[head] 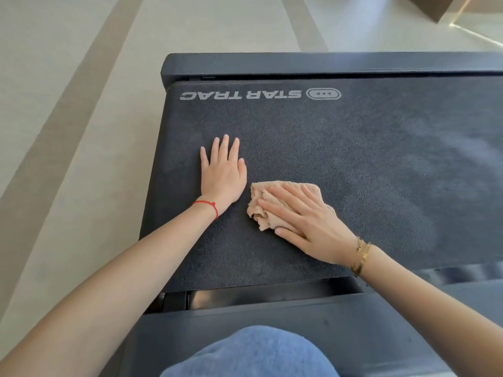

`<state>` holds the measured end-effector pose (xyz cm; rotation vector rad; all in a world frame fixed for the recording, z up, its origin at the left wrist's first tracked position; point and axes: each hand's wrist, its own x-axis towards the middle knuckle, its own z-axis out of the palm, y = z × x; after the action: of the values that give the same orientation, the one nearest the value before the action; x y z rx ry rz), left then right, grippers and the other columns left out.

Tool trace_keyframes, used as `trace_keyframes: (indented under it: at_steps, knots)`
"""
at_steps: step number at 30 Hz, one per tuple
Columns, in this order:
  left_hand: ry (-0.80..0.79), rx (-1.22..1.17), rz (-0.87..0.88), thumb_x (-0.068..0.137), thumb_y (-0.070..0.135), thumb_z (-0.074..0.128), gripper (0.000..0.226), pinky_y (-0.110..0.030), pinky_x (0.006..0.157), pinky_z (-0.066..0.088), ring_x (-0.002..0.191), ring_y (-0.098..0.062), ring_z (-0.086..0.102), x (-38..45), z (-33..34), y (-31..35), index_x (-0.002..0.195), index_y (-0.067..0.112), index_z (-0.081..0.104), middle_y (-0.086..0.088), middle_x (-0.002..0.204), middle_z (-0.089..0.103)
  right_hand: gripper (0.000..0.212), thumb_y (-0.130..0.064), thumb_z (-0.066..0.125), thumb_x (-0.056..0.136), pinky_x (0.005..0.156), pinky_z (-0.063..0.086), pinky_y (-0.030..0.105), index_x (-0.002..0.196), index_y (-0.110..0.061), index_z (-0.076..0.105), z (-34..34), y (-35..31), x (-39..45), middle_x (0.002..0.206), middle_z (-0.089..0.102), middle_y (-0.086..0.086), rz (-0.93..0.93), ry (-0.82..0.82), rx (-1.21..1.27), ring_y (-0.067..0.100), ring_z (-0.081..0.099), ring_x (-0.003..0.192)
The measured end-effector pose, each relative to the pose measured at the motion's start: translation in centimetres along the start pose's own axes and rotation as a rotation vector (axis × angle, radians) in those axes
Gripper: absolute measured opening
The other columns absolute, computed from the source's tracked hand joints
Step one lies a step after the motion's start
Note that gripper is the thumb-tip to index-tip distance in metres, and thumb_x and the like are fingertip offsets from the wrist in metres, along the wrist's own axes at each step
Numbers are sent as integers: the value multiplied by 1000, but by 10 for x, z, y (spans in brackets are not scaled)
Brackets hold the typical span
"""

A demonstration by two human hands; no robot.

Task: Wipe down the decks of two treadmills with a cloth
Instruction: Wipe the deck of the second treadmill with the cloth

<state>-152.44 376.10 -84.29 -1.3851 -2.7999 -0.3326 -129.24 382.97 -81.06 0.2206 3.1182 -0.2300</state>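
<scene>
Pressing a crumpled beige terry cloth (265,206) flat against the dark grey textured belt of a treadmill deck (353,164), a person works near the end of the machine that carries the upside-down white "STAR TRAC" logo (260,94). From the head camera, the right hand (307,224) lies on top of the cloth with fingers spread and nearly straight, pushing down rather than gripping; part of the cloth bunches out past the fingertips. The left hand (223,172), fingers straight and close together, rests palm-down on the bare belt just beside the cloth, apparently as a brace. A thin red string bracelet (208,206) circles the left wrist, gold bangles (360,257) the right. A blue denim knee (250,352) rests at the near side rail. To wipe well, the cloth likely needs flattening so more of it meets the belt, with even palm pressure and overlapping strokes carried across to the paler, dusty-looking patch at right. A second treadmill is not in view.
</scene>
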Motion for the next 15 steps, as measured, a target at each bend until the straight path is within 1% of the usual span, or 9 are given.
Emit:
trace_keyframes:
  at_steps: [3,5,11,15]
  knots:
    - [-12,-3,5,105,35,23,55,-53,122,5,152,-25,7,0,-1,1,158,19,16,-6,165,13,55,-53,29,101,119,16,49,153,-39,18,-3,-3,0,162,18,-6,65,0,56,19,9,151]
    - [-17,2,8,105,34,23,55,-54,122,6,152,-25,7,0,-2,0,158,19,16,-6,165,13,53,-51,26,103,120,15,48,153,-39,17,-5,-4,1,162,16,-7,59,-2,69,18,9,151]
    - [-21,3,2,106,34,24,55,-54,122,6,153,-26,5,-1,-5,3,158,18,14,-7,165,12,53,-46,30,103,120,17,43,154,-34,20,-6,-1,6,161,21,-6,80,23,91,15,11,150]
    - [-9,-27,-11,106,31,26,54,-55,122,4,153,-26,5,-6,-4,9,157,17,16,-8,165,12,50,-45,35,103,121,18,43,152,-33,28,-4,-1,-5,157,31,-6,49,98,135,15,17,149]
